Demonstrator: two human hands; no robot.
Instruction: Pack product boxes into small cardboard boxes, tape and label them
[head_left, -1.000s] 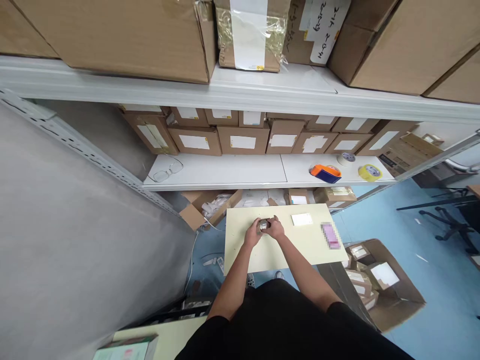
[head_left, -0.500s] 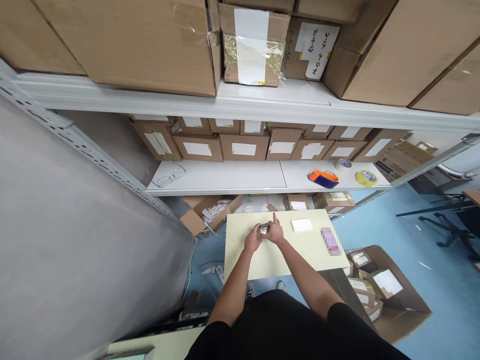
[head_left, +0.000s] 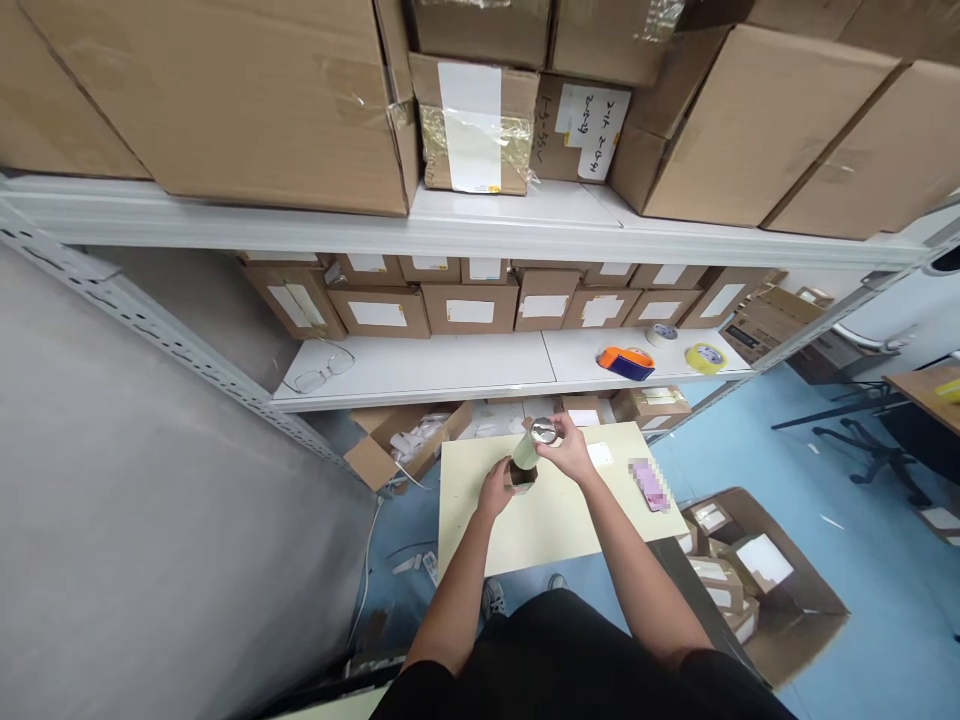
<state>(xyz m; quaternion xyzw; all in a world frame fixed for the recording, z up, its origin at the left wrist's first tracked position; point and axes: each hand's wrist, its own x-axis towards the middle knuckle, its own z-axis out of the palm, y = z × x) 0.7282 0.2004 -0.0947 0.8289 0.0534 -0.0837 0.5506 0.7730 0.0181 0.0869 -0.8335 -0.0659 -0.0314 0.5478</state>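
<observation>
My right hand (head_left: 568, 452) is closed on a pale green cylinder (head_left: 526, 453) with a shiny silver end (head_left: 544, 431). The cylinder is tilted, its lower end at the mouth of a small dark-inside box (head_left: 523, 478). My left hand (head_left: 495, 488) grips that box from the left, over the cream table (head_left: 555, 530). To the right of my right hand, a white flat piece (head_left: 600, 453) lies on the table. Farther right is a pink item (head_left: 650, 485), blurred by pixelation.
A shelf (head_left: 420, 370) ahead bears eyeglasses (head_left: 322, 372), an orange and blue tape roll (head_left: 626, 362), a yellow tape roll (head_left: 706, 358) and labelled cartons (head_left: 470, 308). An open carton (head_left: 814, 610) of small boxes stands right of the table, another open carton (head_left: 367, 462) behind its left corner.
My right hand has risen to the upper right, drawing the cylinder up from the box. My left hand stays around the box, slightly lower. The view has shifted a little.
</observation>
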